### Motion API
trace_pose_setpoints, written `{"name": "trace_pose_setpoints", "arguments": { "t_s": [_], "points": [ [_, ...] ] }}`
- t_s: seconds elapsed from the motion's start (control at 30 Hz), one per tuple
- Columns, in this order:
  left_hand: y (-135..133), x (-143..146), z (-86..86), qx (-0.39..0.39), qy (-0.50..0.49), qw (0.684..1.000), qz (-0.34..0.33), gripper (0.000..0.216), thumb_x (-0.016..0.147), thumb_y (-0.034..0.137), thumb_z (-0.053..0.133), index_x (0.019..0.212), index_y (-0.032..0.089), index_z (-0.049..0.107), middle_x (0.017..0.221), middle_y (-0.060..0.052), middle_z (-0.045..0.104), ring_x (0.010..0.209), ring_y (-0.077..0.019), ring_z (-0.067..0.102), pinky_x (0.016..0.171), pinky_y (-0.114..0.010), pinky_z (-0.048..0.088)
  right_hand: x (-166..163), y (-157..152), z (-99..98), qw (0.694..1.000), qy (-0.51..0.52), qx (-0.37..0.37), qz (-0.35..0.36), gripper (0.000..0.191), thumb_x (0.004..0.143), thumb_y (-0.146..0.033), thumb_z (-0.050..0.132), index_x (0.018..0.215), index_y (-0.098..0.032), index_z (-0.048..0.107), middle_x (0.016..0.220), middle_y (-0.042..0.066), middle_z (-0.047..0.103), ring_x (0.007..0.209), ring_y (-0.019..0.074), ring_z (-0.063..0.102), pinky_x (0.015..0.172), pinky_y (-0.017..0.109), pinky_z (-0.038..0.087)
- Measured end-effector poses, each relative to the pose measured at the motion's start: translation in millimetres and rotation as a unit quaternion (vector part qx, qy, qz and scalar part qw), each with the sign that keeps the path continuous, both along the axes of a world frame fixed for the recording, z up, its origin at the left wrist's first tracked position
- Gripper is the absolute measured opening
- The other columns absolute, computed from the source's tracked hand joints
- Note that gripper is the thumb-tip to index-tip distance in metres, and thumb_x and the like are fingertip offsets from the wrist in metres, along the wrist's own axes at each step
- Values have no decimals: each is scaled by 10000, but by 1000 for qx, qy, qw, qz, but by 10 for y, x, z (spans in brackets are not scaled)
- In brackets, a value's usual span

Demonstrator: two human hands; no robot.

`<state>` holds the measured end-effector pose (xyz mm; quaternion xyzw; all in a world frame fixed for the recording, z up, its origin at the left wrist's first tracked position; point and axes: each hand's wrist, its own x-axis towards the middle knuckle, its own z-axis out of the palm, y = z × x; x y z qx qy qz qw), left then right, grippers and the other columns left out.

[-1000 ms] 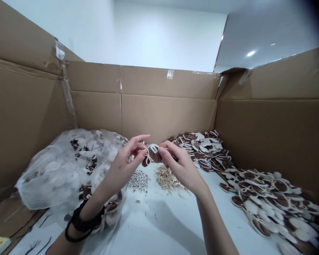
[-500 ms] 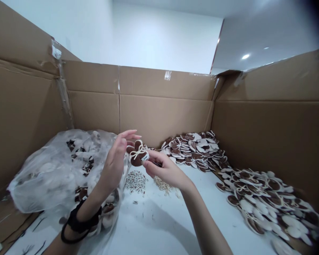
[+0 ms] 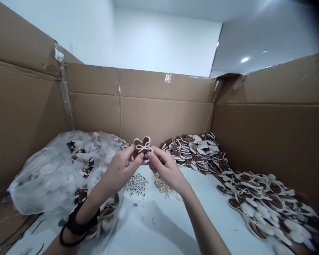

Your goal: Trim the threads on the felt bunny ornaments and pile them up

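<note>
Left hand and right hand both pinch the brown, white-edged, eared fabric piece above the flat white bench; a stray tug could loosen its cream cord bow.

A workshop-like handwork station: tall brown cardboard walls enclose a flat white tabletop bearing heaped brown-and-white fuzzy cutouts and a bulging translucent plastic bag.

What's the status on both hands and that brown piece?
Left hand and right hand: both pinching the brown piece. Cream bow visible. Plastic bag alongside, on the left.
</note>
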<state>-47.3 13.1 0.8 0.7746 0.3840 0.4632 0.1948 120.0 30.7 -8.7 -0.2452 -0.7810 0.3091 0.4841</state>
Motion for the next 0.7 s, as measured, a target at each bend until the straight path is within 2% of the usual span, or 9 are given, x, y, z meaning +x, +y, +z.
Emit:
{"name": "trace_pose_setpoints", "arguments": {
  "t_s": [0.1,0.17,0.27,0.37,0.57,0.7],
  "points": [
    [2,1,4,-2,-17,1000,-15,214,946,355,384,923,197,527,854,-3,577,778,-150,539,712,-293,421,-6,-16,17,999,-22,25,-12,303,970,-391,400,782,-191,527,585,-40,428,535,108,384,526,253,310],
    [-6,8,12,4,-5,1000,2,214,942,339,375,896,189,521,800,4,567,720,-140,513,657,-277,396,-10,-18,19,999,-21,30,-12,304,968,-379,403,759,-190,517,583,-41,429,530,106,378,526,251,309],
    [-16,21,19,12,30,999,36,204,922,304,381,808,180,496,696,21,511,621,-125,433,574,-266,330,-20,-14,6,1000,-3,16,-17,260,961,-372,427,779,-198,490,590,-46,432,526,104,372,504,241,293],
    [-12,29,4,18,41,998,31,187,911,274,382,778,182,474,687,27,493,619,-120,423,574,-262,323,-28,-20,-10,1000,18,-6,-14,216,959,-372,440,827,-203,474,586,-55,428,512,99,357,478,234,274],
    [9,55,-73,-16,1,1000,11,126,890,231,382,840,190,490,728,20,486,668,-129,455,575,-250,344,-33,-47,-5,997,40,-48,50,264,963,-410,432,836,-188,496,574,-55,386,488,88,307,455,234,243],
    [29,72,-91,-14,-13,1000,-12,175,879,230,405,1002,204,526,838,-7,537,729,-143,480,596,-247,383,-61,-40,1,989,89,-92,71,297,924,-466,490,822,-187,499,535,-75,323,454,81,230,431,235,185]
  ]
}}
